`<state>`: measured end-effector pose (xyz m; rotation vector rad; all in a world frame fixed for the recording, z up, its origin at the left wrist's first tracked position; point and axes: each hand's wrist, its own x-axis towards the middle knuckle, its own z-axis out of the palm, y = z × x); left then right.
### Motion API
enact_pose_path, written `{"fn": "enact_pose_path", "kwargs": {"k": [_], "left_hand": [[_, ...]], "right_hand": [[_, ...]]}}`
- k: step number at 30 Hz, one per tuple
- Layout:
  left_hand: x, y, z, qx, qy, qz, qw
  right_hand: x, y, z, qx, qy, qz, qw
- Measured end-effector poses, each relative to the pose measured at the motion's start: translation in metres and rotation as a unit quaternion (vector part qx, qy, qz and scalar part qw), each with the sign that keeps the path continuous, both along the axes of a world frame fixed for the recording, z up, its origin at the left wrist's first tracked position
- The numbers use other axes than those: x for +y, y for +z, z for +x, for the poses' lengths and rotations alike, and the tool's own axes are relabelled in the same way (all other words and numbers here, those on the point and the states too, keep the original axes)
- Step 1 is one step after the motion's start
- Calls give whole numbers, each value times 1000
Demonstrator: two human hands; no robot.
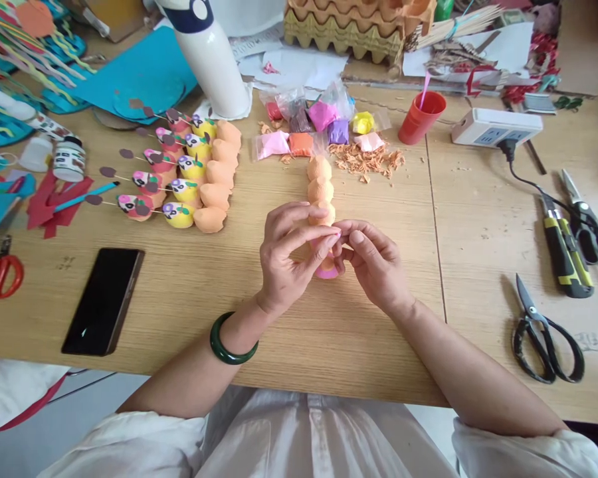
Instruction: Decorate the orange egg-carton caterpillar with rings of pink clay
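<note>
Partly under the left hand [292, 252], the orange carton strip [321, 179] points its long axis straight outward, pink end [326, 271] nearest; that hand pinches a tiny pink bit [338, 234] above it, close beside the right hand [376, 265], whose grip I cannot tell

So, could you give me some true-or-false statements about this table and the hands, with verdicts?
1. The left hand pinches a tiny pink bit. True.
2. The green bangle is on the right arm. False: the green bangle is on the left arm.
3. The red cup stands left of the white power strip. True.
4. The black phone lies right of the red cup. False: the black phone lies left of the red cup.
5. The white power strip has nothing plugged in. False: a black plug sits in the white power strip.
</note>
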<state>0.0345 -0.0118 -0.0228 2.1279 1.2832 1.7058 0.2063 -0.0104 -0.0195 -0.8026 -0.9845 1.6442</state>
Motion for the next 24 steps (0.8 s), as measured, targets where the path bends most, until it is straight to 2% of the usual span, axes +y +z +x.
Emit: {"fn": "enact_pose_path", "kwargs": {"k": [3, 8, 12, 19, 24], "left_hand": [[0, -2, 0, -23, -26, -12, 999], [0, -2, 0, -19, -54, -45, 997], [2, -4, -1, -20, -70, -36, 997], [2, -2, -1, -16, -50, -42, 998], [3, -2, 0, -19, -76, -41, 996]], "right_hand": [[0, 2, -1, 11, 37, -12, 999], [2, 4, -1, 13, 0, -43, 999], [3, 4, 0, 22, 5, -52, 998], [4, 6, -1, 19, 17, -61, 998], [5, 8, 0, 5, 28, -59, 998]]}}
